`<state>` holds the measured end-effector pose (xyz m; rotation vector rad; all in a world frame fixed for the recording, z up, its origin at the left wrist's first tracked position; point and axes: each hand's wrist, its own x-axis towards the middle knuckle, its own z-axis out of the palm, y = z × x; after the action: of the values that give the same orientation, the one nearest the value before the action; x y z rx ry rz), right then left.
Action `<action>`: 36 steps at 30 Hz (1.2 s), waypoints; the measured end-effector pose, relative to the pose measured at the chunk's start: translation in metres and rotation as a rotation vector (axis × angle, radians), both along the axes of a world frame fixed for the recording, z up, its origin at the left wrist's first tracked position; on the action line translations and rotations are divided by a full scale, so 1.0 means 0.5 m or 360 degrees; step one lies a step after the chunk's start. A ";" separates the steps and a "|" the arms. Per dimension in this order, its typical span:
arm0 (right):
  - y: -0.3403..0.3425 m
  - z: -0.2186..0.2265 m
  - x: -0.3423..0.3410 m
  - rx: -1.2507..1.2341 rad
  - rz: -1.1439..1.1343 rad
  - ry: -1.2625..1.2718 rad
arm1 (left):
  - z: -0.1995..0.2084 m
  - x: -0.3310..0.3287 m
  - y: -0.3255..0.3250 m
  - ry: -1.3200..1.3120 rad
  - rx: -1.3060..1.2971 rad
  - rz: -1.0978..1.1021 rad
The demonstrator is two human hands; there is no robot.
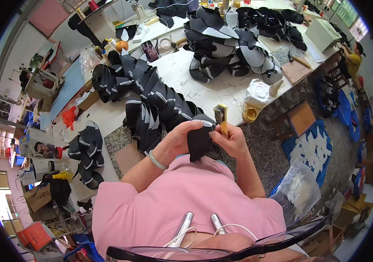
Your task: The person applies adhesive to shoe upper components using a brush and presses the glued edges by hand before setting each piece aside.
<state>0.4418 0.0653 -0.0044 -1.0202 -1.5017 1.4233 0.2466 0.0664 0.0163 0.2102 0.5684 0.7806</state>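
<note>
My left hand (181, 137) is closed on a black fabric shoe upper (199, 144) with a light edge strip, held in front of my chest. My right hand (233, 143) grips a small brush (222, 120) with a yellowish handle and dark, caked bristles pointing up. Its fingertips also touch the upper's right edge. Just beyond both hands, a long overlapping heap of black uppers with grey strips (162, 99) lies on the white table (173, 65). A smaller stack of similar uppers (86, 150) rests at the left.
A yellow-stained glue pot (250, 114) stands at the table's right edge, beside a white wrapped container (258, 91). Black and white shoe parts (221, 43) are piled farther back. A hammer (299, 60), a phone (150, 51) and a wooden stool (301, 118) are around. Another person (351, 59) sits far right.
</note>
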 end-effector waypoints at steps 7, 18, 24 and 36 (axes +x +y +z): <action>-0.012 0.002 -0.007 -0.0371 -0.0026 0.0345 | 0.005 0.014 -0.003 0.0396 0.0102 0.0192; 0.008 -0.025 -0.005 -0.0902 0.0127 0.1018 | -0.012 0.023 0.012 0.0128 -0.0295 0.0166; 0.004 -0.011 0.012 -0.0724 -0.0010 0.0664 | -0.009 0.028 0.012 0.0189 -0.0242 0.0185; -0.021 0.003 -0.017 0.0077 -0.0475 -0.0023 | 0.016 0.047 -0.006 0.0564 0.0366 0.0608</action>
<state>0.4335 0.0550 -0.0028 -1.1717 -1.3231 1.1661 0.2701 0.0633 0.0245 0.4668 0.8687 1.1933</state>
